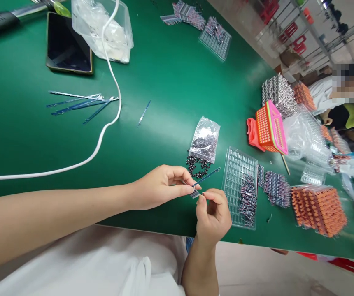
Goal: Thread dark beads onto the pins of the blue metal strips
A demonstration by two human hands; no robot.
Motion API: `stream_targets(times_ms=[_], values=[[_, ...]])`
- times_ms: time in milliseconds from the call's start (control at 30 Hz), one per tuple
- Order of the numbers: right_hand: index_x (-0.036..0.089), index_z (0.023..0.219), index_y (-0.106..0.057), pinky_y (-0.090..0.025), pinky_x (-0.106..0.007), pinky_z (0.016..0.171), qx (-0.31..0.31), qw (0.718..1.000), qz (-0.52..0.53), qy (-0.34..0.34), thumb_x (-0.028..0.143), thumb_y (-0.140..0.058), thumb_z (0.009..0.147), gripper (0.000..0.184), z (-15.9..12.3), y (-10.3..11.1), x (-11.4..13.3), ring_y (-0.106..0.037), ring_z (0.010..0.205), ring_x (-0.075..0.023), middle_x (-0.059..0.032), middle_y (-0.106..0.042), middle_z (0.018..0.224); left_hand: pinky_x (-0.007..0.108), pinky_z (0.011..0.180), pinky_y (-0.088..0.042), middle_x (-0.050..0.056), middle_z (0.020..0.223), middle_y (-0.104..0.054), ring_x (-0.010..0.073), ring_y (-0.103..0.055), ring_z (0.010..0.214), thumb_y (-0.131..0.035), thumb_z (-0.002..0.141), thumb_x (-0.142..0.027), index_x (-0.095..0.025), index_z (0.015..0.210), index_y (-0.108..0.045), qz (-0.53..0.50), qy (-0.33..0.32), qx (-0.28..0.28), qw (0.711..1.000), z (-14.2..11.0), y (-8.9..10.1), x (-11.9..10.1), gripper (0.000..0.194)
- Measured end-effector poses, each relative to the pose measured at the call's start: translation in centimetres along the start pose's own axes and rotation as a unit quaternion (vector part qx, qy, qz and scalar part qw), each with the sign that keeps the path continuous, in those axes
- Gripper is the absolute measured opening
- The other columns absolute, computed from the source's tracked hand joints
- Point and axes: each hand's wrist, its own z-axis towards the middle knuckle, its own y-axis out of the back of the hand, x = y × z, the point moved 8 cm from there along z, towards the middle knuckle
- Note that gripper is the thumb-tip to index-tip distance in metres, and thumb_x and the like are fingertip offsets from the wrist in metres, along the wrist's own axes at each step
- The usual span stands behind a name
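The green table (164, 82) runs out of view on the left. Near its front edge lies a clear tray (233, 193), partly covered. Just beside it, the left hand (171, 187) and right hand (214, 216) come together. The left pinches a blue strip (208, 176) and a little flat piece (194, 194), both partly hidden by fingertips. The right pinches narrowly; on what, I cannot tell.

A small-parts workshop, by the look of it — a long green tabletop (164, 82) runs beneath the fingers (183, 190), a clear compartment tray (233, 181) lies just right of them, stacked orange pieces (319, 211) farther right, other people (322, 95) and metal racks (314, 31) beyond.
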Motion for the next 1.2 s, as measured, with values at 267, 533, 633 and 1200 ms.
stream_targets(times_ms=[267,533,633,1200], values=[[0.022,0.096,-0.066,-0.053,-0.026,0.062,-0.015,0.993,-0.095,0.068,0.01,-0.067,0.086,0.016,0.2,0.0,0.9,-0.063,0.072,-0.0129,-0.0011,-0.066,0.083,0.037,0.097,-0.055,0.007,0.105,-0.077,0.0221,-0.069,0.111,-0.064,0.09,-0.025,-0.017,0.089,-0.066,0.095,-0.05,0.019,0.994,-0.5,-0.4,-0.9,0.008],[0.022,0.097,-0.066,-0.056,-0.028,0.067,-0.026,0.986,-0.133,0.096,0.01,-0.067,0.087,0.016,0.1,0.3,1.2,-0.066,0.076,-0.0138,-0.0013,-0.068,0.083,0.035,0.097,-0.055,0.007,0.111,-0.077,0.0211,-0.071,0.109,-0.061,0.092,-0.022,-0.018,0.09,-0.065,0.172,-0.103,0.025,0.979,-0.7,-0.6,-1.8,0.006],[0.022,0.101,-0.066,-0.057,-0.028,0.067,-0.024,0.979,-0.163,0.118,0.009,-0.068,0.087,0.019,0.0,0.1,1.6,-0.067,0.076,-0.0141,-0.0021,-0.069,0.085,0.035,0.099,-0.054,0.007,0.112,-0.077,0.0214,-0.07,0.112,-0.06,0.092,-0.023,-0.018,0.09,-0.064,0.159,-0.091,0.029,0.983,-0.7,-0.6,-1.6,0.006],[0.019,0.086,-0.061,-0.044,-0.022,0.048,0.013,0.991,0.086,-0.099,0.023,-0.065,0.089,0.007,-0.3,-0.2,-1.6,-0.055,0.059,-0.0103,0.0015,-0.055,0.074,0.031,0.081,-0.057,0.001,0.083,-0.075,0.017,-0.07,0.082,-0.072,0.081,-0.03,-0.019,0.084,-0.071,0.036,0.005,-0.056,0.998,0.1,0.6,0.2,0.012]])
